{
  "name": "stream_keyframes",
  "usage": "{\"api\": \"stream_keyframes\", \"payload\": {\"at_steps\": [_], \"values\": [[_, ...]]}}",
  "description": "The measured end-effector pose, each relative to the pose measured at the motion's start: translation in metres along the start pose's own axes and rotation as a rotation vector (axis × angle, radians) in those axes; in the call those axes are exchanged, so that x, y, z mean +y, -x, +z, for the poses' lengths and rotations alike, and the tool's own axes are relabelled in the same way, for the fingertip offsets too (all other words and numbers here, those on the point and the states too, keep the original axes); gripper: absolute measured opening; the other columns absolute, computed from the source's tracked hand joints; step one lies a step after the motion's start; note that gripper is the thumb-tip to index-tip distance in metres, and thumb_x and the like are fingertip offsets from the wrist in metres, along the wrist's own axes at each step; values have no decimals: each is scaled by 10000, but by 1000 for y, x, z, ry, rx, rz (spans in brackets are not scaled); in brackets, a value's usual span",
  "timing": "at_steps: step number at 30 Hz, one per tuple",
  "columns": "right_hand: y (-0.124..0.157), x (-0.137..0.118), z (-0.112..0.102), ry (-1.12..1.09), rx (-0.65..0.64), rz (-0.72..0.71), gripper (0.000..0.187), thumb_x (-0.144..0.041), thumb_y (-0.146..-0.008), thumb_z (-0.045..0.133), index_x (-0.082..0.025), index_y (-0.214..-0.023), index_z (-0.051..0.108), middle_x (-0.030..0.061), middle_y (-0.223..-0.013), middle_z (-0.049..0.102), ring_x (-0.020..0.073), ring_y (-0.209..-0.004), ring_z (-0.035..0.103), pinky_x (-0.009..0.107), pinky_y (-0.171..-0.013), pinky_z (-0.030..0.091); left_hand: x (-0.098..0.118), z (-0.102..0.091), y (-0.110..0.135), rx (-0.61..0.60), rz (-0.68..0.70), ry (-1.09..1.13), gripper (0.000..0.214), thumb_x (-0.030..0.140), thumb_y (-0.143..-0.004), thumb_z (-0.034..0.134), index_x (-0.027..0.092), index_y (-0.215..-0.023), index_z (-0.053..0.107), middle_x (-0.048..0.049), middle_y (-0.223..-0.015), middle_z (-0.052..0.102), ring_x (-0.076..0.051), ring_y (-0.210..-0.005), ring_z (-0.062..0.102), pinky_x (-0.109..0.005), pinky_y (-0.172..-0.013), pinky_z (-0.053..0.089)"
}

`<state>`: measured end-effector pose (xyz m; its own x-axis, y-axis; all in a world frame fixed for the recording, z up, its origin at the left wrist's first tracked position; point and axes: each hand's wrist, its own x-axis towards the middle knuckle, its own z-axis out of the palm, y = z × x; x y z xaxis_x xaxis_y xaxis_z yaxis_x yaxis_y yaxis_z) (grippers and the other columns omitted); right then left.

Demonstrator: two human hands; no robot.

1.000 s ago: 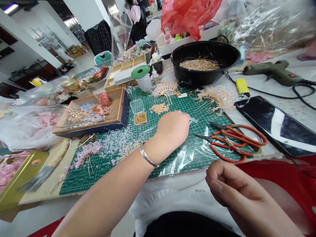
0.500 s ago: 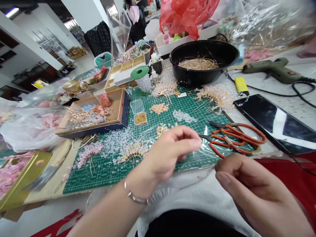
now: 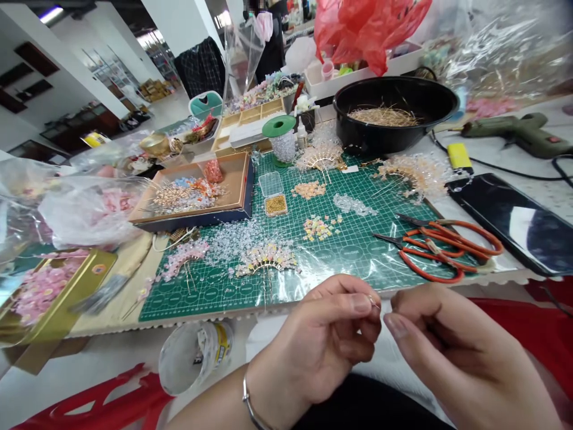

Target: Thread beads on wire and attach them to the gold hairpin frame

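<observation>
My left hand [image 3: 331, 334] is closed in a pinch on a tiny shiny bead [image 3: 373, 302] at the thumb and index fingertips. Close beside it, my right hand [image 3: 452, 346] also pinches, its fingertips almost meeting the left ones. A fine wire trailed from that right pinch half a second ago; now the fingers hide most of it. Both hands are above my lap, just off the front edge of the green cutting mat [image 3: 215, 298]. On the mat are loose pastel flower beads [image 3: 320, 228], clear beads [image 3: 353, 205] and a beaded hair comb [image 3: 268, 261].
Orange-handled pliers [image 3: 447, 245] lie at the mat's right, beside a black tablet [image 3: 514, 221]. Farther back stand a black basin [image 3: 394, 134] and a green spool [image 3: 280, 128]. A box of gold beads [image 3: 275, 205] is open. At left is a tray of ornaments [image 3: 244, 197].
My left hand has come down from over the mat to my right hand, and a tiny bead now shows in its pinch. The view has shifted slightly; my right hand stays pinched.
</observation>
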<state>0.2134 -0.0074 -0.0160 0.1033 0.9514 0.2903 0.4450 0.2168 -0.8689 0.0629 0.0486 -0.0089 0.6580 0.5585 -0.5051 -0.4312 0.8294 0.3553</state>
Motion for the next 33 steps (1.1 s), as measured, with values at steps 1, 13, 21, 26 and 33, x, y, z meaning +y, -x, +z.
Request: {"api": "stream_keyframes", "payload": {"at_steps": [1,13,21,26,33], "values": [[1,-1,1,-1,-2,8,216,-244,-926,581,-261,-714,541,-50,-545,524,106,-441,490,188,-391,437,-1,0,2,-6,5,7,217,165,-657,852,129,-761,666,1,-725,602,-44,-578,543,-118,-402,220],[6,-6,1,-16,-4,-2,222,-238,-929,581,-259,-712,543,-41,-558,548,112,-463,512,194,-407,444,-4,-3,9,1,17,-11,214,184,-672,857,136,-766,671,11,-712,579,-40,-576,520,-129,-404,205],[3,-2,3,-127,-30,94,196,-291,-945,596,-262,-752,582,-39,-602,593,111,-505,562,171,-438,476,-9,-6,7,-34,168,-229,192,276,-760,823,168,-815,674,38,-630,507,-42,-512,400,-157,-435,213],[-5,2,1,-332,-243,332,243,-473,-949,579,-260,-847,634,0,-705,654,130,-586,594,188,-484,502,4,-5,17,75,595,-1052,69,275,-905,693,211,-879,687,-14,-833,608,-116,-712,535,-239,-643,413],[-2,23,-2,-393,-309,487,337,-565,-899,628,-242,-810,662,-13,-648,556,132,-571,503,212,-474,439,31,6,18,-72,660,-1681,129,237,-973,599,194,-923,709,-27,-914,696,-126,-798,610,-242,-722,460]]}}
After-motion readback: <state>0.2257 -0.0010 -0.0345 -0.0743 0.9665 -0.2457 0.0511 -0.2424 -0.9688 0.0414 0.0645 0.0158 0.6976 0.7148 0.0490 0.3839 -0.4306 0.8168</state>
